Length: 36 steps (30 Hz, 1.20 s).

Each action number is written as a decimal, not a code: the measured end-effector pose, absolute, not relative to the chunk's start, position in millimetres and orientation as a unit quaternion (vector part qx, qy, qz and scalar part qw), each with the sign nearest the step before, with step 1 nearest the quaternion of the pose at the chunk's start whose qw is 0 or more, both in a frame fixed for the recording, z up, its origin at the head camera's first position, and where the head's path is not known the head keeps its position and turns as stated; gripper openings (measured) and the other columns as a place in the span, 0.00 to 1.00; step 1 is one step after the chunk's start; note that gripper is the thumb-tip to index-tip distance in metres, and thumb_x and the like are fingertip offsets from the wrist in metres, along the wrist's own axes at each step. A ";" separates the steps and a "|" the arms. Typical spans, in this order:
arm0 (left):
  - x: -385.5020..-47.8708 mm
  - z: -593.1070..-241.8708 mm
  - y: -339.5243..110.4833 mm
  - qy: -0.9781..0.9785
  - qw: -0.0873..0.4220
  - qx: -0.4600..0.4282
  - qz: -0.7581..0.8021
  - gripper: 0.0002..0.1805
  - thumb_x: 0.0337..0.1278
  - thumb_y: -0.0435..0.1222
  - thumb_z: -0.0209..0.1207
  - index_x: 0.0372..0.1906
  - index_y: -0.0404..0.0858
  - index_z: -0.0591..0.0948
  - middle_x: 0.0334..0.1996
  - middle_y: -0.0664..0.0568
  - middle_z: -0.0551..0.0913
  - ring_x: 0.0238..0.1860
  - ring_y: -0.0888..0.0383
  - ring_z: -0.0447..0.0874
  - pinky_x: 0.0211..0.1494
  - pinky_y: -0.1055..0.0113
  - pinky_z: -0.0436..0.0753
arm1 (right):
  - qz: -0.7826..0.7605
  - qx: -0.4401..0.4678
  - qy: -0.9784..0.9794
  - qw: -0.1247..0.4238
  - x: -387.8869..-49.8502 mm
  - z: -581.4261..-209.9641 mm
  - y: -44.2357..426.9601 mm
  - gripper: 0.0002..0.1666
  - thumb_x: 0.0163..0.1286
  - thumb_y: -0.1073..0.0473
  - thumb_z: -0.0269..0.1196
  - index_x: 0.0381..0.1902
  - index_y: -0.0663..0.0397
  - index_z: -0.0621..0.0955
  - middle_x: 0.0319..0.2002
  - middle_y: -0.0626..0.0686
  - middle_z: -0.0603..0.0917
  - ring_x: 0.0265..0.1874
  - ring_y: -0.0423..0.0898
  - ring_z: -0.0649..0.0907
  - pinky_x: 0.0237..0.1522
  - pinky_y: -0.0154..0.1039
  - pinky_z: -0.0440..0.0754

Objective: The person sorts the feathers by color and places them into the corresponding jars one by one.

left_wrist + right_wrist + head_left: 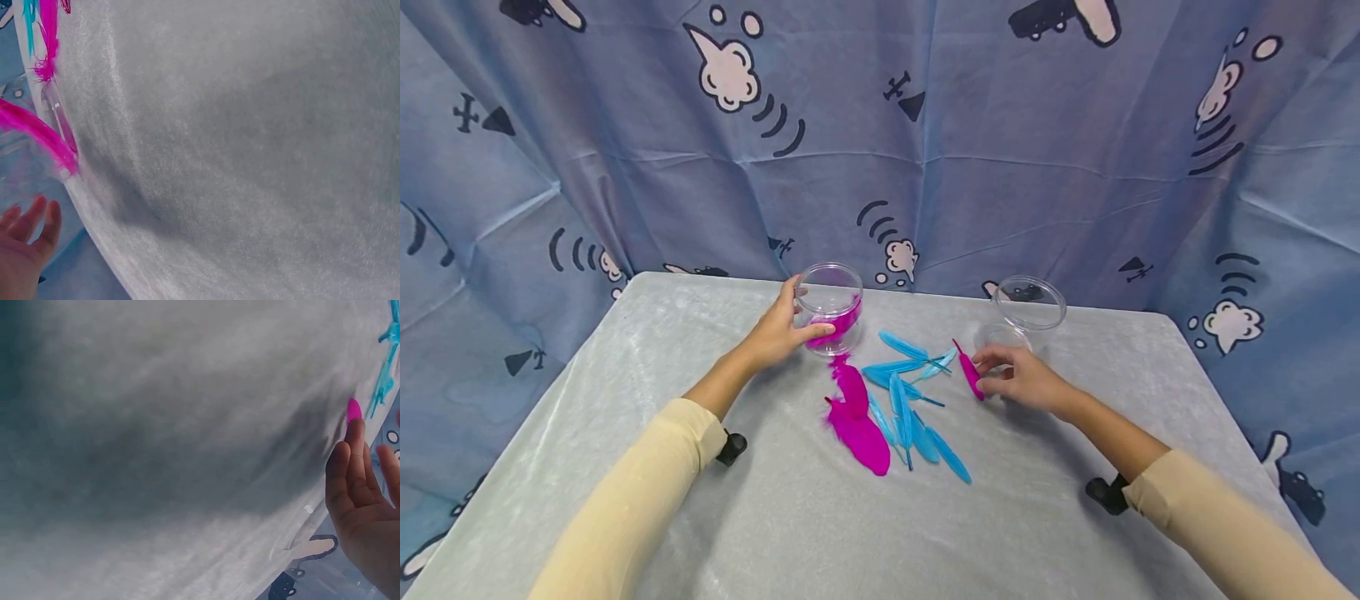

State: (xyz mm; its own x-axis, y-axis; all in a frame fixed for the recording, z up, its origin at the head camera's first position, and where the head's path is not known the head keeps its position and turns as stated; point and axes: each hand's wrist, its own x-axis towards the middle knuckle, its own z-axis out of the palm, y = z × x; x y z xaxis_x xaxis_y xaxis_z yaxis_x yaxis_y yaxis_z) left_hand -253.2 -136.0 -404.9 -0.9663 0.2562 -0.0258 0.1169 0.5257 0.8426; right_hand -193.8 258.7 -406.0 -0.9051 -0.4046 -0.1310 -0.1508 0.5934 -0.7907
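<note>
In the head view the left hand (781,332) grips a clear round container (829,287) by its left side, thumb across the front; magenta feathers (844,321) lie inside. The right hand (1021,377) pinches a magenta feather (970,371) between thumb and fingers, over the table's right half. Between the hands lie two magenta feathers (861,433) and several blue feathers (904,412). The left wrist view shows the left hand (28,244) beside the container with a magenta feather (37,131). In the right wrist view a magenta tip (354,409) shows beyond the right hand's fingers (355,434).
A second clear container (1002,336), its contents not visible, stands behind the right hand. A clear round rim or lid (1030,302) is next to it, near the back edge. The pale cloth-covered table (760,525) meets a patterned blue curtain (850,108) at the back.
</note>
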 end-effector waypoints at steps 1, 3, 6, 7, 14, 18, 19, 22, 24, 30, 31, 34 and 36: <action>-253.2 -404.9 -136.2 0.870 0.073 0.107 0.475 0.57 0.57 0.51 0.68 0.79 0.43 0.42 0.76 0.41 0.56 0.72 0.38 0.60 0.70 0.41 0.65 | -0.421 -0.161 0.880 0.147 -193.1 -407.3 259.1 0.22 0.65 0.67 0.67 0.56 0.70 0.77 0.50 0.66 0.82 0.53 0.61 0.80 0.54 0.50 0.80; -253.1 -404.8 -136.4 0.870 0.073 0.107 0.475 0.57 0.57 0.51 0.68 0.79 0.43 0.42 0.76 0.41 0.56 0.72 0.38 0.60 0.70 0.41 0.65 | -0.423 -0.162 0.880 0.145 -191.8 -409.9 259.9 0.23 0.65 0.68 0.67 0.56 0.71 0.77 0.50 0.66 0.82 0.53 0.61 0.79 0.55 0.52 0.79; -252.9 -404.1 -136.5 0.870 0.073 0.109 0.475 0.57 0.58 0.51 0.68 0.79 0.43 0.42 0.76 0.40 0.56 0.72 0.38 0.60 0.71 0.41 0.64 | -0.426 -0.161 0.880 0.137 -190.0 -413.3 260.4 0.23 0.65 0.68 0.67 0.56 0.72 0.77 0.49 0.66 0.82 0.53 0.61 0.80 0.55 0.50 0.79; -252.9 -404.0 -136.4 0.870 0.073 0.110 0.475 0.57 0.58 0.51 0.68 0.79 0.43 0.42 0.76 0.40 0.56 0.72 0.38 0.60 0.71 0.42 0.64 | -0.427 -0.161 0.880 0.133 -189.6 -414.4 260.5 0.23 0.64 0.68 0.67 0.55 0.72 0.77 0.49 0.66 0.83 0.52 0.61 0.80 0.54 0.48 0.79; -252.7 -403.6 -136.3 0.869 0.070 0.114 0.476 0.56 0.58 0.50 0.68 0.79 0.43 0.42 0.75 0.40 0.56 0.72 0.38 0.61 0.71 0.42 0.64 | -0.420 -0.144 0.892 0.083 -188.7 -423.9 257.3 0.22 0.61 0.69 0.69 0.52 0.71 0.79 0.46 0.65 0.85 0.47 0.59 0.83 0.44 0.37 0.80; -252.0 -403.1 -136.5 0.869 0.071 0.114 0.476 0.57 0.58 0.49 0.69 0.79 0.42 0.42 0.76 0.40 0.56 0.72 0.37 0.61 0.71 0.42 0.64 | -0.404 -0.130 0.904 0.057 -187.8 -429.2 253.3 0.23 0.58 0.70 0.71 0.51 0.70 0.79 0.43 0.65 0.85 0.38 0.54 0.83 0.36 0.35 0.80; -251.7 -403.0 -136.5 0.869 0.071 0.114 0.476 0.57 0.58 0.49 0.69 0.79 0.42 0.42 0.76 0.40 0.56 0.72 0.37 0.61 0.71 0.42 0.64 | -0.398 -0.128 0.907 0.050 -187.5 -430.4 251.7 0.23 0.57 0.70 0.72 0.50 0.69 0.79 0.42 0.64 0.85 0.35 0.52 0.82 0.34 0.35 0.79; -251.4 -403.1 -136.8 0.870 0.072 0.112 0.475 0.57 0.58 0.49 0.69 0.79 0.42 0.42 0.76 0.39 0.55 0.72 0.38 0.60 0.71 0.42 0.64 | -0.372 -0.135 0.918 0.029 -186.9 -433.6 247.5 0.23 0.55 0.70 0.73 0.49 0.68 0.80 0.39 0.62 0.84 0.31 0.49 0.80 0.32 0.35 0.78; -251.1 -403.2 -136.8 0.870 0.071 0.110 0.475 0.57 0.58 0.49 0.69 0.79 0.42 0.42 0.76 0.39 0.55 0.72 0.38 0.60 0.71 0.42 0.64 | -0.356 -0.137 0.924 0.018 -186.5 -434.8 244.7 0.23 0.54 0.70 0.73 0.48 0.67 0.80 0.38 0.60 0.83 0.30 0.48 0.79 0.32 0.36 0.77; -251.6 -404.7 -136.7 0.871 0.071 0.107 0.475 0.57 0.58 0.50 0.68 0.79 0.42 0.42 0.76 0.39 0.55 0.72 0.38 0.60 0.71 0.41 0.64 | -0.344 -0.136 0.929 0.011 -186.5 -436.3 242.0 0.22 0.54 0.71 0.73 0.48 0.66 0.81 0.36 0.57 0.82 0.30 0.48 0.78 0.33 0.37 0.78; -251.7 -404.9 -136.6 0.871 0.071 0.107 0.474 0.57 0.58 0.50 0.68 0.79 0.43 0.42 0.76 0.40 0.55 0.73 0.38 0.60 0.71 0.41 0.64 | -0.345 -0.137 0.928 0.010 -186.6 -436.5 242.0 0.22 0.54 0.71 0.72 0.48 0.66 0.80 0.36 0.57 0.82 0.30 0.48 0.78 0.33 0.37 0.77; -251.8 -405.0 -136.6 0.872 0.072 0.106 0.473 0.57 0.58 0.51 0.68 0.79 0.43 0.42 0.76 0.40 0.55 0.73 0.38 0.60 0.71 0.41 0.64 | -0.351 -0.144 0.925 0.002 -187.4 -437.2 242.0 0.21 0.54 0.72 0.72 0.46 0.66 0.80 0.34 0.57 0.83 0.29 0.47 0.78 0.32 0.36 0.77; -252.0 -404.9 -136.5 0.872 0.073 0.105 0.472 0.57 0.58 0.51 0.68 0.79 0.43 0.42 0.76 0.40 0.55 0.73 0.38 0.60 0.71 0.41 0.64 | -0.356 -0.145 0.923 -0.004 -187.7 -437.8 241.9 0.20 0.54 0.72 0.72 0.45 0.66 0.81 0.33 0.56 0.83 0.28 0.46 0.77 0.31 0.36 0.76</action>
